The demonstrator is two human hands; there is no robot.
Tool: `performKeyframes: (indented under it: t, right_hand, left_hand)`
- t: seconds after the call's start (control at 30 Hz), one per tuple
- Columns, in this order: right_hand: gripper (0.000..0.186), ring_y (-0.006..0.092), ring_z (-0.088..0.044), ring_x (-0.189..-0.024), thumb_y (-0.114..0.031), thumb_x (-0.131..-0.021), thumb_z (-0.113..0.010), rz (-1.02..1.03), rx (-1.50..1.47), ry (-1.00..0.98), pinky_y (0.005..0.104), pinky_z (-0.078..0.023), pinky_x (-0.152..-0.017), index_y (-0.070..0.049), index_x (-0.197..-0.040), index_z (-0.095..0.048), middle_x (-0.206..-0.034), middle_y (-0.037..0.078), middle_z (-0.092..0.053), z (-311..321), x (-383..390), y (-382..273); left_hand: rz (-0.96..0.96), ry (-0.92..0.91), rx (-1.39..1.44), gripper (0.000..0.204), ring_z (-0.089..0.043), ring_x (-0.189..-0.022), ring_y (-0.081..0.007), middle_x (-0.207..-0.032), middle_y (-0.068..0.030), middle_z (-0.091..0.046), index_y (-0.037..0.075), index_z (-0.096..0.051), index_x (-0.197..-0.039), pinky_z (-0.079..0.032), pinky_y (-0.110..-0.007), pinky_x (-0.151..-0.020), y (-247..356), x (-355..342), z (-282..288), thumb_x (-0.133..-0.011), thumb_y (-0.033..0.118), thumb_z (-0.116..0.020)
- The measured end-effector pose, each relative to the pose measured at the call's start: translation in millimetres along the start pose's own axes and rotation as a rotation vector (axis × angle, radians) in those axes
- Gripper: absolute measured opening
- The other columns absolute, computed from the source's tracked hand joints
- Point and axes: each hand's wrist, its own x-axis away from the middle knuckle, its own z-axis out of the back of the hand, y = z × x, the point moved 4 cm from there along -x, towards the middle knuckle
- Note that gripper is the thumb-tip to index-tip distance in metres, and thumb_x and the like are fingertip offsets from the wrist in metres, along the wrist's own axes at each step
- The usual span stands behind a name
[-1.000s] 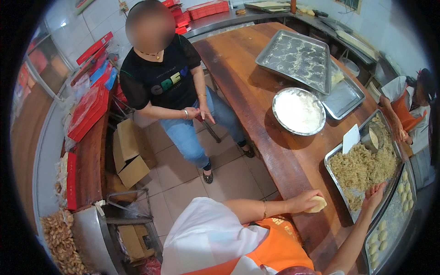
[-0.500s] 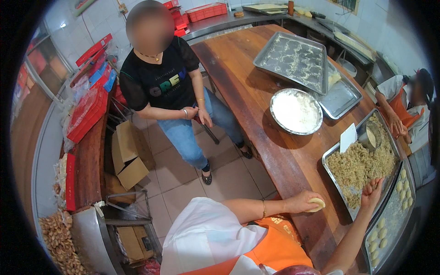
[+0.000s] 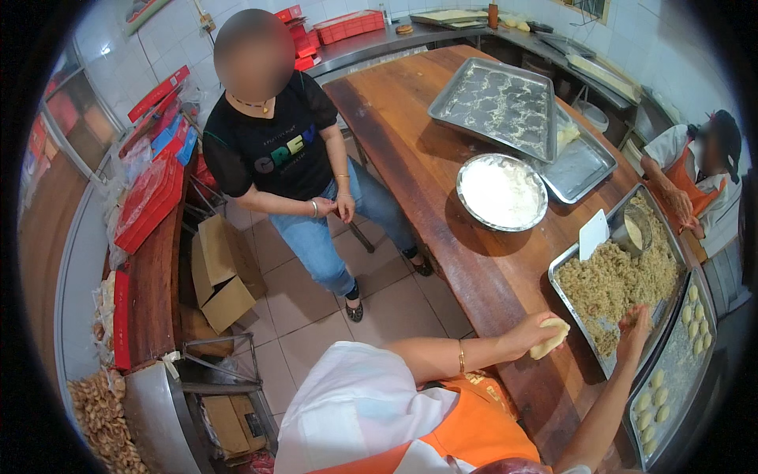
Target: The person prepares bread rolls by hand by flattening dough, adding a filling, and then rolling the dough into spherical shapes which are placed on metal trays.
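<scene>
My left hand (image 3: 530, 333) holds a round, pale dough wrapper (image 3: 550, 338) over the near edge of the wooden table. My right hand (image 3: 634, 332) is at the near right side of a metal tray (image 3: 570, 304) heaped with crumbly yellow-brown filling (image 3: 616, 276). Its fingers look stretched out, and I see nothing in them. Standing in the filling are a white scraper (image 3: 594, 235) and a round metal cup (image 3: 634, 229) with something pale inside.
Right of the filling lies a tray (image 3: 671, 387) with several shaped dough pieces. A bowl of white flour (image 3: 502, 192) and a flour-dusted tray (image 3: 493, 103) are on the wooden table (image 3: 395, 118). One person sits at its left; another works at far right. A cardboard box (image 3: 225, 272) is on the floor.
My left hand has lifted the wrapper slightly and tilted it toward the filling. My right hand's fingers have straightened from a closed pose beside the filling. The view has shifted a little.
</scene>
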Motion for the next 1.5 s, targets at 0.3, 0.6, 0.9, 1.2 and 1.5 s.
performKeyframes:
  t: [0.3, 0.6, 0.9, 1.2, 1.5]
  right_hand:
    - [0.034, 0.0103, -0.057, -0.073, -0.039, -0.101, -0.055, -0.221, -0.793, -0.126, 0.0237, -0.047, -0.058, -0.012, -0.12, -0.06, -0.104, 0.003, -0.061, -3, 0, -4]
    - [0.039, 0.0063, -0.031, -0.047, -0.045, -0.104, -0.046, -0.086, -0.046, 0.038, 0.0228, -0.026, -0.042, -0.016, -0.078, -0.048, -0.063, -0.005, -0.046, 30, -2, 7]
    - [0.041, 0.0286, -0.048, -0.128, -0.009, -0.089, -0.06, 0.5, 0.613, -0.144, 0.0378, -0.035, -0.109, -0.008, -0.13, -0.055, -0.131, 0.013, -0.057, -60, 51, -60]
    - [0.032, 0.026, -0.062, -0.091, 0.0, -0.08, -0.072, 0.56, 0.842, -0.173, 0.0369, -0.051, -0.079, -0.006, -0.111, -0.065, -0.105, 0.011, -0.061, -63, 76, -60]
    - [0.029, 0.0239, -0.061, -0.073, 0.004, -0.076, -0.074, 0.599, 0.646, 0.011, 0.0341, -0.052, -0.065, -0.004, -0.101, -0.063, -0.091, 0.012, -0.058, -76, 79, -60]
  left_hand:
    - [-0.048, -0.123, 0.428, 0.035, -0.067, -0.098, -0.0201, -0.11, -0.0111, -0.065, -0.003, -0.052, -0.127, -0.057, -0.03, -0.083, -2, -62, -34, -0.097, 0.012, -0.061]
    - [0.051, -0.103, 0.49, 0.036, -0.067, -0.099, -0.027, -0.115, -0.0153, -0.064, -0.001, -0.05, -0.128, -0.057, -0.037, -0.086, -20, -99, -61, -0.097, 0.014, -0.06]
    - [0.121, 0.194, 0.476, 0.032, -0.059, -0.115, -0.025, -0.123, -0.0129, -0.06, 0.002, -0.051, -0.126, -0.049, -0.043, -0.102, 1, -133, -66, -0.106, 0.024, -0.039]
    - [0.002, 0.048, 0.372, 0.019, -0.06, -0.097, -0.0186, -0.103, -0.0078, -0.06, 0.001, -0.053, -0.114, -0.051, -0.036, -0.087, 1, -135, -60, -0.103, 0.015, -0.047]
    - [-0.245, 0.139, -0.069, 0.019, -0.059, -0.076, -0.0115, -0.091, -0.0036, -0.06, -0.001, -0.056, -0.116, -0.05, -0.025, -0.069, 21, -136, -79, -0.1, 0.008, -0.053]
